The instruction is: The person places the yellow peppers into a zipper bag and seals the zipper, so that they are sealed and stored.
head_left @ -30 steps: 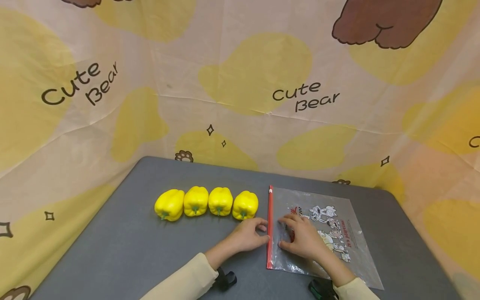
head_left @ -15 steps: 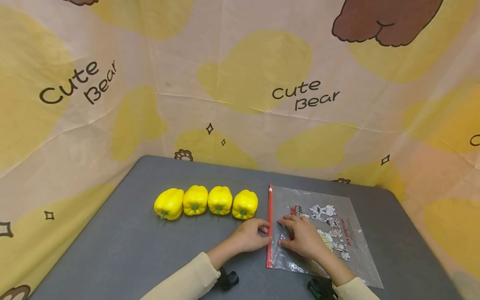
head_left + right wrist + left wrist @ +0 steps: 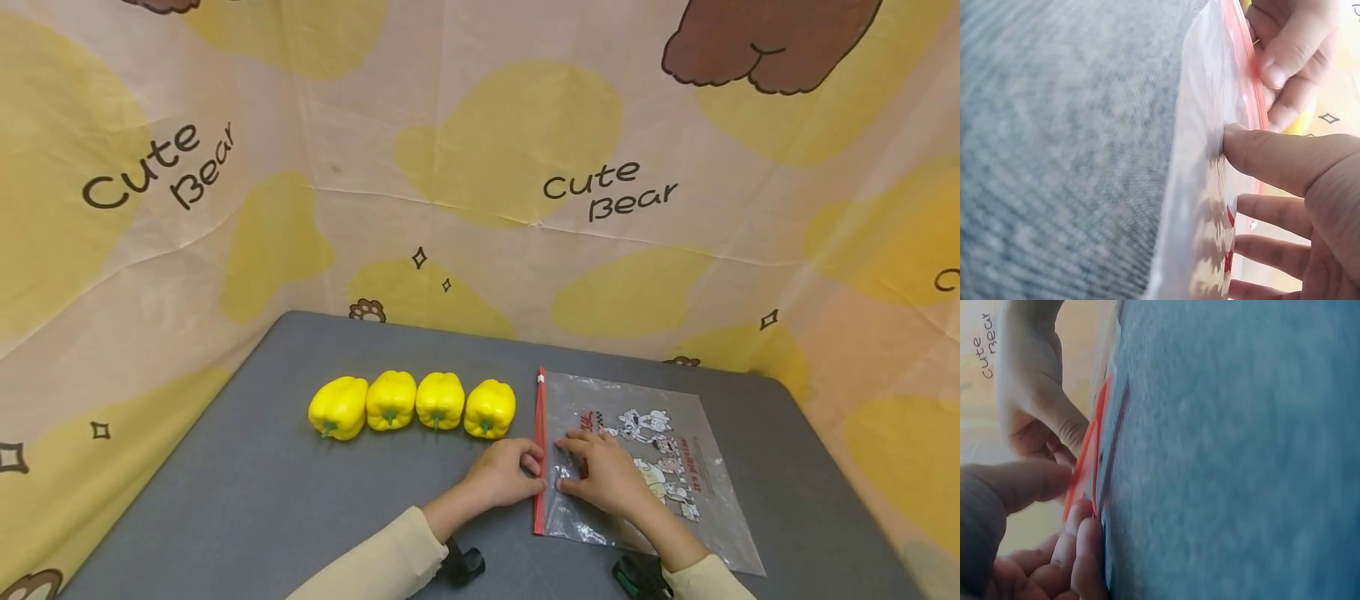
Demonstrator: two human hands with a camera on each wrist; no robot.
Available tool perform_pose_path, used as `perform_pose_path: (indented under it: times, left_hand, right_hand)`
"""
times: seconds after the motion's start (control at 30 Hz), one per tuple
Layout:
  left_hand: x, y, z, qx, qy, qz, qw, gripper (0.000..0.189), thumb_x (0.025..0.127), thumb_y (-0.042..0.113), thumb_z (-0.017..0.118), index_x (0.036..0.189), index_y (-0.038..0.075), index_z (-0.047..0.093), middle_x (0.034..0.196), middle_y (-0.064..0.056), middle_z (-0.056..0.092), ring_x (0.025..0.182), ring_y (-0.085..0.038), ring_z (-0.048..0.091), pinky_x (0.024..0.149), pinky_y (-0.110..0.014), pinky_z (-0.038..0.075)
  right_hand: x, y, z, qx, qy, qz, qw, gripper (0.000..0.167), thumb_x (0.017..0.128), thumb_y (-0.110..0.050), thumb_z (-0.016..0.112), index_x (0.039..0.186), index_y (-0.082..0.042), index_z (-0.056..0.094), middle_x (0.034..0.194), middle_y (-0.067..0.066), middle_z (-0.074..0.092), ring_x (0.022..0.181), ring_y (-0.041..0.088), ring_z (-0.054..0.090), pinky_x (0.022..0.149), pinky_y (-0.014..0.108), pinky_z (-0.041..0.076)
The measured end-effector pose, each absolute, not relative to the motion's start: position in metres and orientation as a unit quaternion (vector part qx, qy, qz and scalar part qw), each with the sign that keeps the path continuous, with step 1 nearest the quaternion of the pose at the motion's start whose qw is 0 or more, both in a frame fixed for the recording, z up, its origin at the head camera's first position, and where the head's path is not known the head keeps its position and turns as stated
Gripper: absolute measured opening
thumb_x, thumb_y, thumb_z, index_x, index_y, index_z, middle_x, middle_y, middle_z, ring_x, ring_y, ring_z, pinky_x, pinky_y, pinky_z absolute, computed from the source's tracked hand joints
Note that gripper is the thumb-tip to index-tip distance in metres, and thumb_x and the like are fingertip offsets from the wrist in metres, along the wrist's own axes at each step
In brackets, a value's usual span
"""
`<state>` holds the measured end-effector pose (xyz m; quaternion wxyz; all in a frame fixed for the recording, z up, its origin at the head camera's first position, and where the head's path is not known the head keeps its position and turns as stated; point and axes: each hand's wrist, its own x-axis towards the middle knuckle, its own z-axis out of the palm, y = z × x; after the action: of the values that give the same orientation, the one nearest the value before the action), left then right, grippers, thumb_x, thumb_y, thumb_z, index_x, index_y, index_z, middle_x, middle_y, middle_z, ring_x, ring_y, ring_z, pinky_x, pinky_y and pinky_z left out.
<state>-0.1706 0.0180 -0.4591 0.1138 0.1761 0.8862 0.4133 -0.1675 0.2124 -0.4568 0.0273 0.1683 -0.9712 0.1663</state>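
Note:
A clear zip bag (image 3: 600, 397) printed with cartoon animals lies flat on the table. Its red zip edge (image 3: 540, 408) faces left. At that edge, my left hand (image 3: 504, 473) pinches the upper red strip between thumb and curled fingers. The left wrist view shows the two red strips (image 3: 1087, 450) parted by a narrow gap. My right hand (image 3: 609, 473) rests on the bag just right of the zip, its fingers spread and fairly straight, the thumb (image 3: 1266, 150) touching the plastic. Several yellow bell peppers (image 3: 441, 402) stand in a row left of the bag.
The grey table (image 3: 247, 467) reaches back to a patterned cloth (image 3: 480, 167) hung behind and at both sides. Black wrist straps (image 3: 465, 565) show below the cream sleeves (image 3: 382, 558).
My left hand has shifted slightly right, its thumb now over the red zip edge. The red strips look a little more parted. My right hand and the peppers stay where they were.

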Motion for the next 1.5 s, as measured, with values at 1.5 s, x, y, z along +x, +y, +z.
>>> perform_pose_path:
  times: [1.5]
  left_hand:
    - [-0.173, 0.02, -0.461, 0.232, 0.788, 0.56, 0.102, 0.035, 0.083, 0.002, 0.067, 0.116, 0.012, 0.066, 0.09, -0.003, 0.066, 0.069, -0.002, 0.055, 0.063, -0.016, 0.049]
  right_hand:
    - [-0.177, 0.231, -0.451, 0.232, -0.927, 0.295, 0.018, 0.054, 0.078, -0.027, 0.08, 0.128, -0.017, 0.061, 0.092, -0.004, 0.062, 0.075, 0.011, 0.049, 0.062, 0.023, 0.042]
